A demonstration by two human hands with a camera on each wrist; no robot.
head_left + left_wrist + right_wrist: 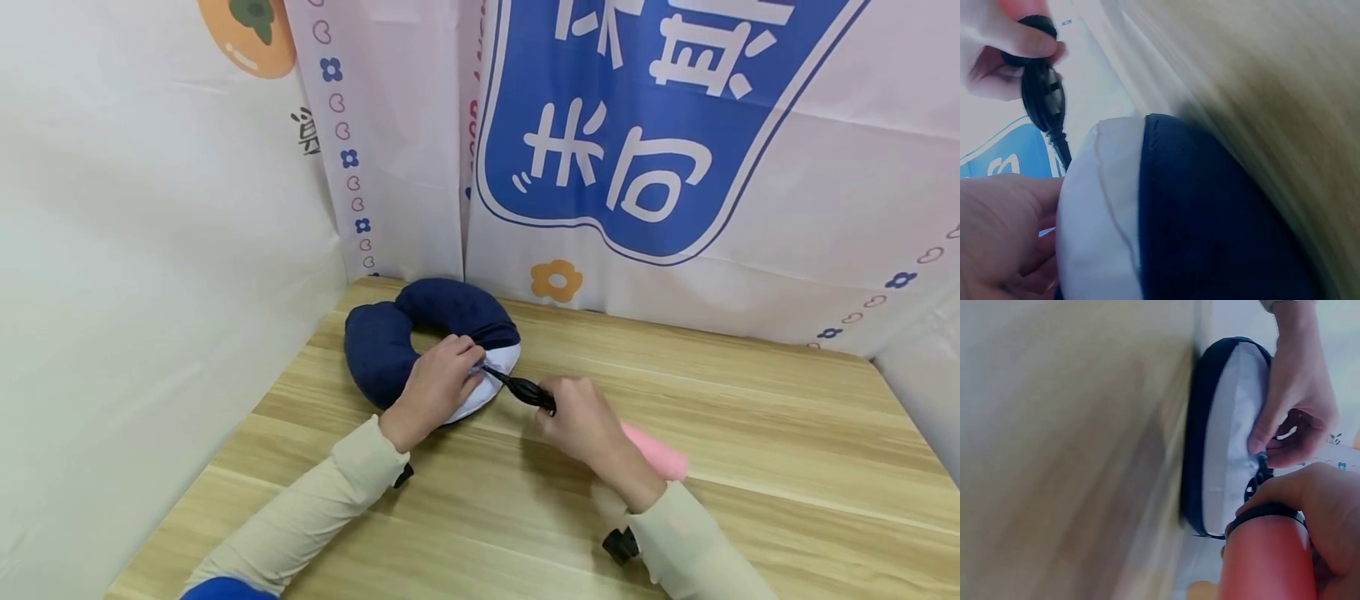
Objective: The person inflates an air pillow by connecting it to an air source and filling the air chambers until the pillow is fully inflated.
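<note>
A U-shaped neck pillow [375,350], navy with a white section [507,358] showing on its right side, lies at the back left of the table. My left hand [437,379] reaches over it, thumb and fingers pinching the pillow at the white section. From the right, my right hand [587,421] grips what looks like a hand pump [1266,562], a pink cylinder with a black collar. Its black tapering nozzle [1042,100] points left, and the thin tip meets the white section right at the left fingertips. The left fingers partly hide that contact spot.
The wood-grain table [750,433] runs up to a printed fabric backdrop [420,167] behind the pillow. A plain white wall sheet [150,250] borders the left. Small black devices [621,546] sit under both wrists.
</note>
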